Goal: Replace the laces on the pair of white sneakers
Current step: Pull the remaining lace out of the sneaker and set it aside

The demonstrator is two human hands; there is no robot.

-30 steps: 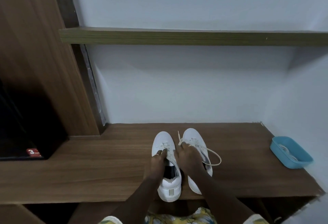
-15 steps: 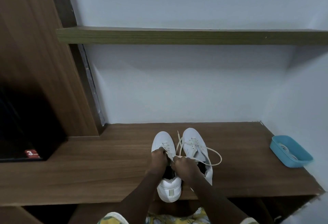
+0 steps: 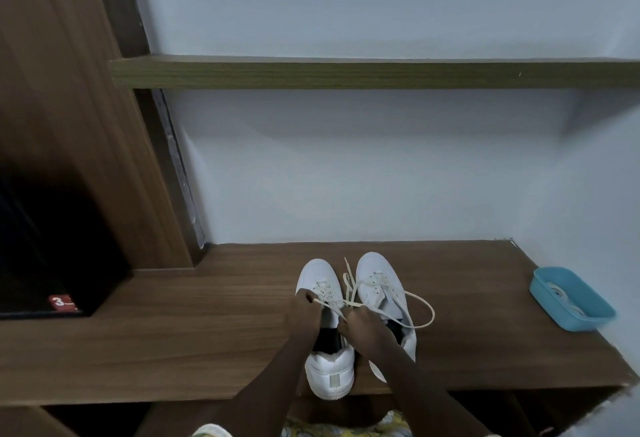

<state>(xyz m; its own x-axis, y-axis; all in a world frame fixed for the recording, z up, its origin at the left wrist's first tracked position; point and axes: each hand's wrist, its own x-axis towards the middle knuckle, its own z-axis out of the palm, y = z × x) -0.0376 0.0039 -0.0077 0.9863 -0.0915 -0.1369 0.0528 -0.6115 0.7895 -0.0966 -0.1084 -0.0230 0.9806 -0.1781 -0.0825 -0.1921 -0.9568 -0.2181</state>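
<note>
As both pinch the left sneaker's [image 3: 330,371] cream lace [image 3: 333,308], left hand [image 3: 304,312] braces the eyelets so right hand [image 3: 365,331] can draw slack.

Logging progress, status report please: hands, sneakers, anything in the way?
Left hand grips left sneaker. Right hand pinches its lace. Right sneaker beside, loosened. Nothing blocking.

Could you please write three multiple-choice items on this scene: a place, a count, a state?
1. Where is the blue tray? A upper shelf B between the shoes C bench's right end
2. Sneakers on the bench? A two B one C three
3. The right hand is: A flat B pinching a lace C lifting the tray
Key: 1 C, it sits far right on the bench. 2 A, a pair stands side by side. 3 B, it grips the lace.
</note>
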